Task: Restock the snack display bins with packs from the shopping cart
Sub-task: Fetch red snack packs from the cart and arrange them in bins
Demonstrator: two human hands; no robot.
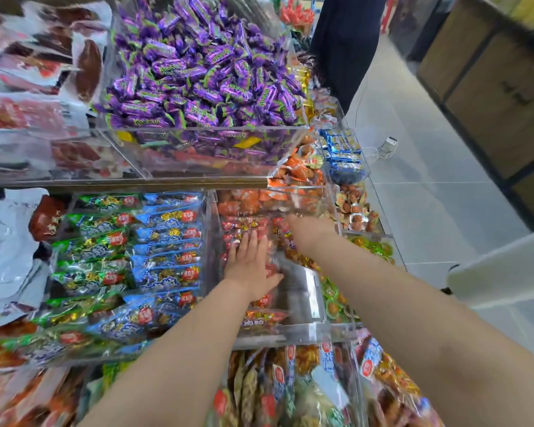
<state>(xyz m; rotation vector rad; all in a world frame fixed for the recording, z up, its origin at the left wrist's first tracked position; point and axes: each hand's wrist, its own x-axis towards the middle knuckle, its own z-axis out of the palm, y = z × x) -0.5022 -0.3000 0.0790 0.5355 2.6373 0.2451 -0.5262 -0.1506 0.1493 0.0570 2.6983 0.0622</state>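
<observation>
Red snack packs [244, 224] lie in a clear acrylic bin [302, 331] on the middle shelf. My left hand [250, 263] lies flat on these packs, fingers straight and together. My right hand [299, 231] reaches deeper into the same bin, at its right rear. Its fingers are hidden behind the reflecting clear wall and by blur, so I cannot tell whether it holds a pack. The bin's right front part [299, 291] shows its bare floor.
Left of the bin lie green packs [90, 248] and blue packs [170, 251]. Above is a bin of purple candies [198, 75]. Orange packs [299, 167] and blue ones [342, 149] sit at the right rear. A white object [500, 266] juts in at the right over the tiled aisle.
</observation>
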